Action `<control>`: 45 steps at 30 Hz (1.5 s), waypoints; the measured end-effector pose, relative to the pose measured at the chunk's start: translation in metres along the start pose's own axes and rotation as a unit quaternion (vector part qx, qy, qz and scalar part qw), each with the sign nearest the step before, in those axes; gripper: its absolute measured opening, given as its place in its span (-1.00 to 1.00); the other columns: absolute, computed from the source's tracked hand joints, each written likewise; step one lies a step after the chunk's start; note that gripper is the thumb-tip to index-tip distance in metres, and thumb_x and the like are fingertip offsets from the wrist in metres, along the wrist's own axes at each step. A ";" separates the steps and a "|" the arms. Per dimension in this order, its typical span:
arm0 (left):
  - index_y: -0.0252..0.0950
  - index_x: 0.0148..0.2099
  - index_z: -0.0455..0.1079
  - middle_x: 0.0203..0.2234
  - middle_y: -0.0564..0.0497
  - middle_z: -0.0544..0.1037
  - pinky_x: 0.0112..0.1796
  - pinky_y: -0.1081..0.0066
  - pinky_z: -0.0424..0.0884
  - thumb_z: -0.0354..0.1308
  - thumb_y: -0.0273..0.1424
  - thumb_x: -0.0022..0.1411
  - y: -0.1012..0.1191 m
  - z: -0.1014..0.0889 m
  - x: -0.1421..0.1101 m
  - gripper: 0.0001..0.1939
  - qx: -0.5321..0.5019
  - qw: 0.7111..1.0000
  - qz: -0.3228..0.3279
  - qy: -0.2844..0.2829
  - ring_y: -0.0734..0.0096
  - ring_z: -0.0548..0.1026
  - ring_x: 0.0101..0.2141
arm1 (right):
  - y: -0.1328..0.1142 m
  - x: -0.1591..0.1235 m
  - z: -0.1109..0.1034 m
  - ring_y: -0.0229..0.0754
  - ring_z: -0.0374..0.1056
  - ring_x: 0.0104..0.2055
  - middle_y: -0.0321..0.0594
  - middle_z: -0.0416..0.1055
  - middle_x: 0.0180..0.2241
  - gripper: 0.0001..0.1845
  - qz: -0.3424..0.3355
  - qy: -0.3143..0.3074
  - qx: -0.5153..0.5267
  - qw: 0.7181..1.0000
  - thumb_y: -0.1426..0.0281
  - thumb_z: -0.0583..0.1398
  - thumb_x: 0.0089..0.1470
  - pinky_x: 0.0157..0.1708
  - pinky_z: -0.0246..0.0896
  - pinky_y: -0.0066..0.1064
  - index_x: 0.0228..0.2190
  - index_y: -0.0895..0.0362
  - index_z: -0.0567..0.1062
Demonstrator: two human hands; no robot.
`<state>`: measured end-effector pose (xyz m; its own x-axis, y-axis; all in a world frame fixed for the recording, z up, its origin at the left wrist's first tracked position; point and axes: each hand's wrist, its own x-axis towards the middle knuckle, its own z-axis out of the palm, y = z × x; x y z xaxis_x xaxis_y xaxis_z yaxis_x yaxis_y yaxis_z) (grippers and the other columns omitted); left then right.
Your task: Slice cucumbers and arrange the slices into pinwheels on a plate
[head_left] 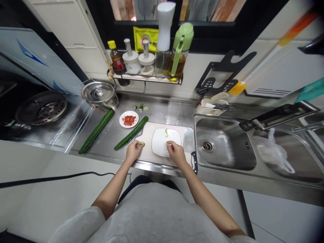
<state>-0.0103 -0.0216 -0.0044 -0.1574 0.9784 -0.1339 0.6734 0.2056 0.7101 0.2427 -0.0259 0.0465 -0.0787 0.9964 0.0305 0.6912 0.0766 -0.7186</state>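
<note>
My left hand point(134, 150) is closed around a small stack of cucumber slices point(142, 144) at the left part of the pale cutting board point(145, 156). On that board lies a white square plate point(159, 141), with a few cucumber slices point(166, 133) near its far edge. My right hand point(175, 152) is over the plate's right side, fingertips pinched together; whatever is between them is too small to make out. A cleaver point(188, 139) lies at the board's right end, its dark handle towards me. Left of the board rests a whole cucumber point(131, 133).
Farther left lie another cucumber point(96, 131) and a lidded steel pot point(100, 94). A small plate of chopped red chilli point(129, 119) and cucumber ends point(141, 107) sit behind. A sink point(225, 141) is on the right; a condiment shelf point(149, 78) hangs above.
</note>
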 end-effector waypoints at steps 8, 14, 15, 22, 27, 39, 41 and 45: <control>-0.28 -0.31 0.46 -0.55 0.07 0.50 -0.38 0.47 0.23 0.12 -0.43 0.08 0.002 -0.008 0.011 -0.88 0.042 0.998 -0.043 -0.018 0.43 0.42 -0.48 | -0.032 0.007 0.019 -0.24 0.29 -0.49 -0.28 0.42 -0.52 -0.75 -0.043 -0.074 0.017 0.996 0.33 0.02 0.18 -0.44 0.03 -0.48 -0.31 0.09 0.50; -0.25 -0.21 0.44 -0.43 0.00 0.53 -0.29 0.43 0.25 0.08 -0.45 0.13 0.002 -0.006 0.014 -0.83 0.127 0.992 -0.008 -0.019 0.35 0.45 -0.36 | -0.030 0.005 0.024 -0.24 0.30 -0.47 -0.28 0.42 -0.52 -0.75 -0.033 -0.090 0.003 0.995 0.33 0.03 0.18 -0.45 0.02 -0.49 -0.31 0.09 0.50; -0.25 -0.22 0.45 -0.40 -0.02 0.53 -0.27 0.42 0.26 0.07 -0.45 0.14 0.002 -0.006 0.013 -0.83 0.137 0.990 0.002 -0.015 0.33 0.45 -0.32 | -0.029 0.004 0.024 -0.23 0.30 -0.47 -0.27 0.43 -0.52 -0.75 -0.030 -0.092 0.002 0.995 0.33 0.03 0.18 -0.44 0.02 -0.48 -0.30 0.09 0.50; -0.22 -0.23 0.47 -0.29 -0.07 0.52 -0.22 0.37 0.29 0.11 -0.30 0.14 -0.005 -0.003 0.007 -0.81 0.148 0.989 -0.021 0.018 0.25 0.45 -0.23 | -0.032 0.005 0.025 -0.25 0.28 -0.49 -0.29 0.41 -0.54 -0.75 -0.031 -0.095 0.005 0.995 0.35 0.02 0.19 -0.43 0.02 -0.48 -0.30 0.10 0.49; -0.25 -0.33 0.46 -0.39 -0.02 0.52 -0.27 0.41 0.28 0.14 -0.33 0.07 -0.006 -0.007 0.009 -0.87 0.064 0.996 -0.043 0.042 0.34 0.44 -0.33 | -0.032 0.006 0.027 -0.26 0.25 -0.50 -0.31 0.38 -0.55 -0.76 -0.037 -0.100 0.006 0.994 0.36 0.03 0.19 -0.43 0.03 -0.47 -0.31 0.10 0.49; -0.32 -0.42 0.37 -0.61 0.10 0.41 -0.46 0.52 0.22 0.30 -0.22 -0.16 0.051 -0.021 -0.001 -0.70 -0.313 0.936 -0.053 -0.152 0.57 0.32 -0.55 | -0.047 0.020 0.033 -0.25 0.27 -0.34 -0.22 0.38 -0.30 -0.80 -0.081 -0.096 0.072 0.989 0.35 0.13 0.12 -0.25 0.16 -0.40 -0.22 0.10 0.47; -0.32 -0.41 0.38 -0.59 0.10 0.42 -0.46 0.54 0.23 0.32 -0.25 -0.17 0.061 -0.021 -0.004 -0.70 -0.329 0.930 -0.044 -0.158 0.58 0.32 -0.54 | -0.048 0.021 0.032 -0.22 0.27 -0.29 -0.23 0.38 -0.35 -0.87 -0.095 -0.092 0.084 0.988 0.38 0.12 0.11 -0.22 0.15 -0.39 -0.34 0.10 0.47; -0.30 -0.29 0.39 -0.55 0.09 0.45 -0.61 0.61 0.05 0.30 -0.27 -0.12 0.072 -0.019 -0.011 -0.67 -0.376 0.903 -0.135 -0.161 0.62 0.31 -0.58 | -0.048 0.021 0.026 -0.21 0.27 -0.29 -0.25 0.40 -0.40 -0.86 -0.076 -0.058 0.124 0.988 0.40 0.09 0.11 -0.25 0.15 -0.39 -0.42 0.10 0.44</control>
<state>0.0262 -0.0179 0.0619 0.0564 0.8757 -0.4795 -0.0568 0.4823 0.8742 0.1893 -0.0093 0.0636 -0.2600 0.9622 0.0815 0.4698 0.1998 -0.8599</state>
